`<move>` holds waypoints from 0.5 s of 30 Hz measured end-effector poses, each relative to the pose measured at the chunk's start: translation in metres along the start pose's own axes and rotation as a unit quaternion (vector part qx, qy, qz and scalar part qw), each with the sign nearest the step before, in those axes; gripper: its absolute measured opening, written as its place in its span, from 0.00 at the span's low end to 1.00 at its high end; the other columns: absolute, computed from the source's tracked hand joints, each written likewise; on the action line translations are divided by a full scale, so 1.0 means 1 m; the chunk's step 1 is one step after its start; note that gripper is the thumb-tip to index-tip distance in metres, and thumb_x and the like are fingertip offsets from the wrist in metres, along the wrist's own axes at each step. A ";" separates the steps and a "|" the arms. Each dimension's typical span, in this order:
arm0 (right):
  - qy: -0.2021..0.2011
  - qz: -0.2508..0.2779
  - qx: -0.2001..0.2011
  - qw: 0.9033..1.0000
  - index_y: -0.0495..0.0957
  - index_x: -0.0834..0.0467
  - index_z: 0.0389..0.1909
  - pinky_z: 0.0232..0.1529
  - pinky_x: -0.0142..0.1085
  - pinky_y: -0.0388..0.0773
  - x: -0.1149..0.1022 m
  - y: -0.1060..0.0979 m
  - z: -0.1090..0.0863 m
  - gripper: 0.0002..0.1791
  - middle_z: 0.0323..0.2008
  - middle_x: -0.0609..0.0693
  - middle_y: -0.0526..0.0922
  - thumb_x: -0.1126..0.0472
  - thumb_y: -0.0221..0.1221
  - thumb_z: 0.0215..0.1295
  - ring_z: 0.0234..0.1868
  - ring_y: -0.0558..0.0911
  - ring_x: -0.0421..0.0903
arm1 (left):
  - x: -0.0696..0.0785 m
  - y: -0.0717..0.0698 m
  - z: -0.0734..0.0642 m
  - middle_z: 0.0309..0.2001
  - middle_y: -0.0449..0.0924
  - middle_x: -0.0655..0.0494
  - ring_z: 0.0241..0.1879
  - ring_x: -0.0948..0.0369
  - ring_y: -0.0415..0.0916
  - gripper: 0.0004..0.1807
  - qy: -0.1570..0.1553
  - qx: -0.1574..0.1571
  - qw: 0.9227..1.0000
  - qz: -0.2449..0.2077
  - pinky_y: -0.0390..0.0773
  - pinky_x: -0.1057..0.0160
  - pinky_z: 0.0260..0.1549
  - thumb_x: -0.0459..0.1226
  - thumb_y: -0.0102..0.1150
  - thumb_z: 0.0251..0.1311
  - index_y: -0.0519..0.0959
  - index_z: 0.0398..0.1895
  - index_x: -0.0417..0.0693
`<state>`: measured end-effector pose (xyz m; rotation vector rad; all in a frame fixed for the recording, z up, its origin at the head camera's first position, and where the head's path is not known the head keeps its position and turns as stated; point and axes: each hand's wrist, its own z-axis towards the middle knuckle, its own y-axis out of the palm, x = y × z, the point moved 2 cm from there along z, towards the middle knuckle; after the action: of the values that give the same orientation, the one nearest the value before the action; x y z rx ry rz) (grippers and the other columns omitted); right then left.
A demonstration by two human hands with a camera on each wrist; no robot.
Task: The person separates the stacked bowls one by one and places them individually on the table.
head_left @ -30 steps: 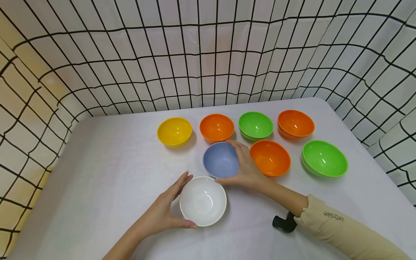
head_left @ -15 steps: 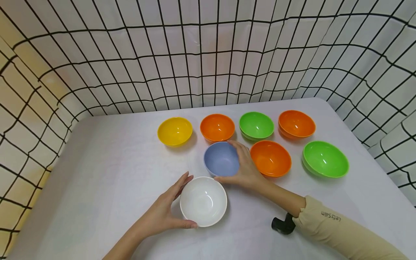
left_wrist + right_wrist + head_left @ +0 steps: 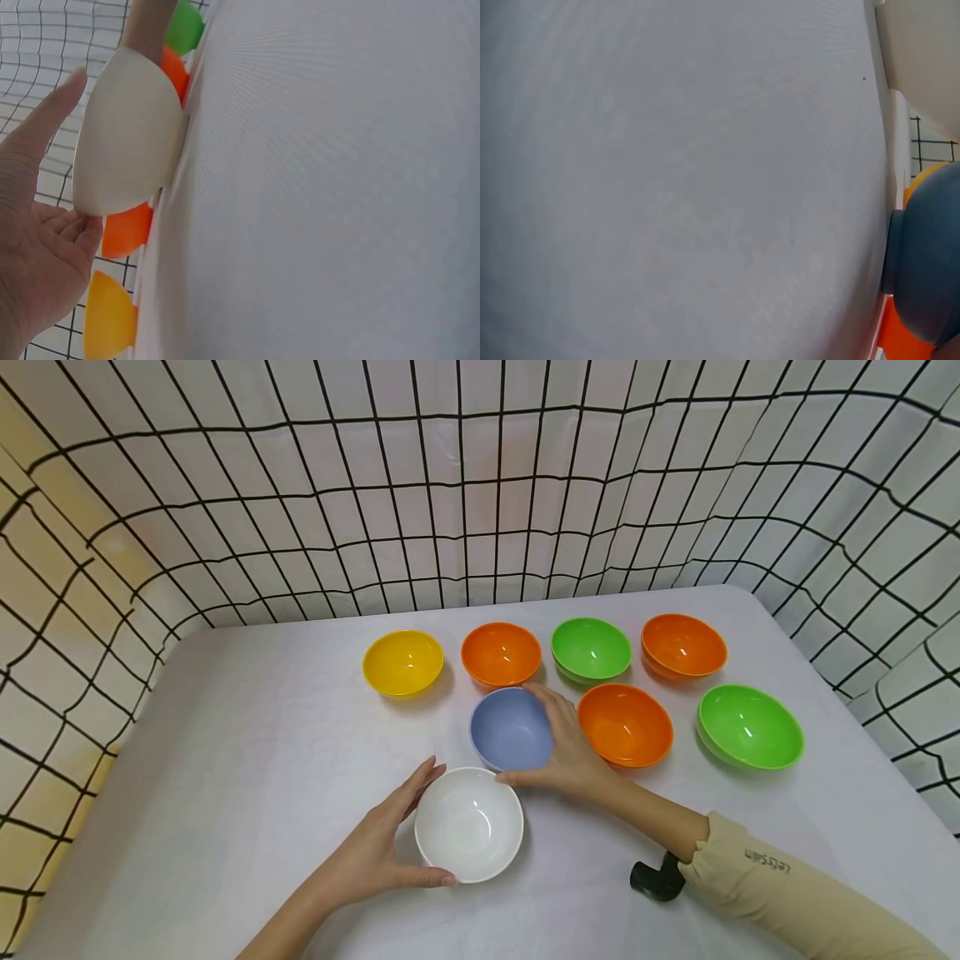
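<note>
A white bowl [image 3: 468, 827] sits upright on the white-covered table, near the person. My left hand [image 3: 382, 847] holds it from the left, thumb at the near side and fingers along the far left side. Just behind it, a blue bowl [image 3: 508, 731] stands upright, its near rim right at the white one. Around its right side my right hand [image 3: 558, 743] grips, fingers at the far rim and thumb at the near rim. From the left wrist, the white bowl [image 3: 127, 135] appears side-on with fingertips at its rim. The blue bowl [image 3: 930, 255] shows at the right wrist view's edge.
Behind stand a yellow bowl [image 3: 403, 663], an orange bowl [image 3: 500, 655], a green bowl [image 3: 590, 649] and another orange bowl [image 3: 682, 646]. Right of the blue bowl are an orange bowl [image 3: 624, 725] and a green bowl [image 3: 748, 727]. Black grid-patterned white walls [image 3: 480, 510] enclose the table.
</note>
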<state>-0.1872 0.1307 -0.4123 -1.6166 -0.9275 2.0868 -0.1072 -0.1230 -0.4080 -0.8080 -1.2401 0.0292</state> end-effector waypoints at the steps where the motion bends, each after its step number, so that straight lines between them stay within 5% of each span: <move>1: -0.002 0.000 -0.001 1.000 0.50 0.49 0.68 0.59 0.56 0.65 0.000 0.000 0.000 0.62 0.67 0.51 0.54 0.42 0.75 0.31 0.65 0.58 0.51 | 0.000 0.000 0.000 0.69 0.57 0.56 0.67 0.61 0.57 0.64 0.000 0.000 1.000 0.000 0.65 0.58 0.60 0.58 0.72 0.33 0.41 0.73 0.60; 15: -0.030 0.013 0.002 0.999 0.56 0.48 0.67 0.60 0.59 0.62 0.001 -0.001 -0.002 0.56 0.69 0.50 0.51 0.45 0.75 0.34 0.68 0.54 0.52 | 0.002 0.006 0.002 0.69 0.55 0.58 0.67 0.60 0.57 0.66 -0.009 0.016 0.999 0.032 0.63 0.52 0.62 0.60 0.71 0.31 0.42 0.73 0.56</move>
<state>-0.1860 0.1332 -0.4126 -1.5815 -0.9258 2.1638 -0.1058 -0.1165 -0.4093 -0.8218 -1.2272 0.1087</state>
